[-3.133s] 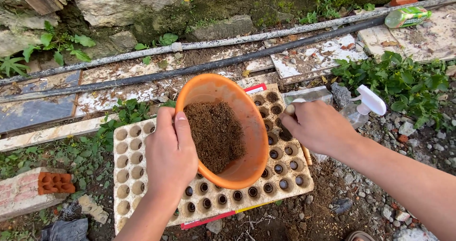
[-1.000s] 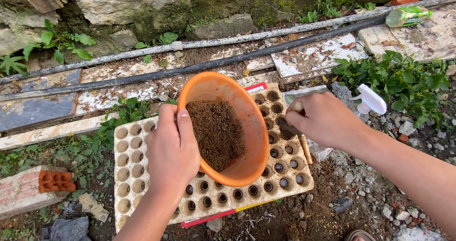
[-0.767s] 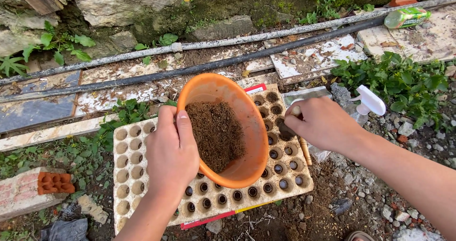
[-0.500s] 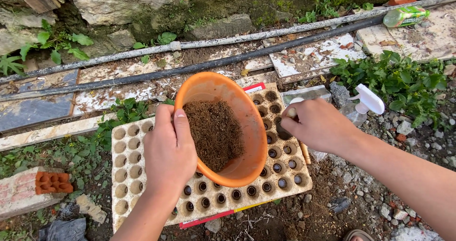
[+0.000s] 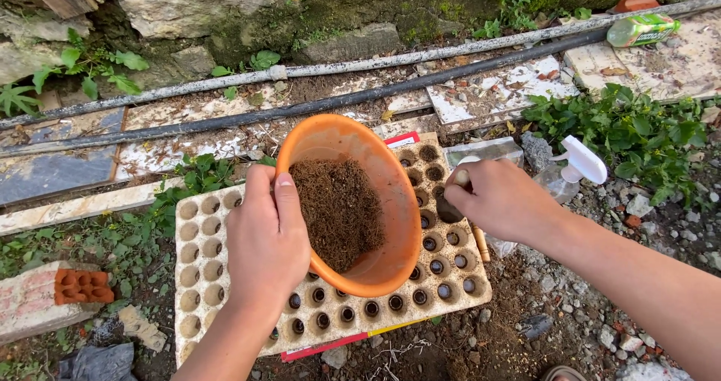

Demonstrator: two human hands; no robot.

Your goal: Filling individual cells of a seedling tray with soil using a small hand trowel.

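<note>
— Orange plastic bowl (image 5: 390,201), round and about half full of dark brown fibrous soil (image 5: 339,210): where does it sit?

— Tilted in the air above the pale cardboard seed tray (image 5: 203,238), the one with rows of round cells. It covers the tray's middle and its open mouth leans toward the person.

— What has hold of it?

— The left hand (image 5: 266,242). The thumb is hooked over the near rim and lies inside the bowl, while the other fingers wrap around the outer wall, so the hand is closed on the rim.

— And the right hand (image 5: 499,201)?

— Curled into a loose fist just right of the bowl, over the tray's right-hand cells. It grips a small tool with a pale handle end (image 5: 460,176) that pokes out above the knuckles. The working end is hidden under the hand, so I cannot tell what kind of tool it is.

— The cells themselves?

— Those along the right and near edges look dark inside; those on the left look pale.

— Anything close by?

— A clear spray bottle with a white trigger head (image 5: 578,163) lies on the gravel right of the tray, near the right wrist. A black hose (image 5: 315,107) and a grey pipe (image 5: 338,67) run across the ground beyond, below a mossy stone wall (image 5: 225,13)
</note>
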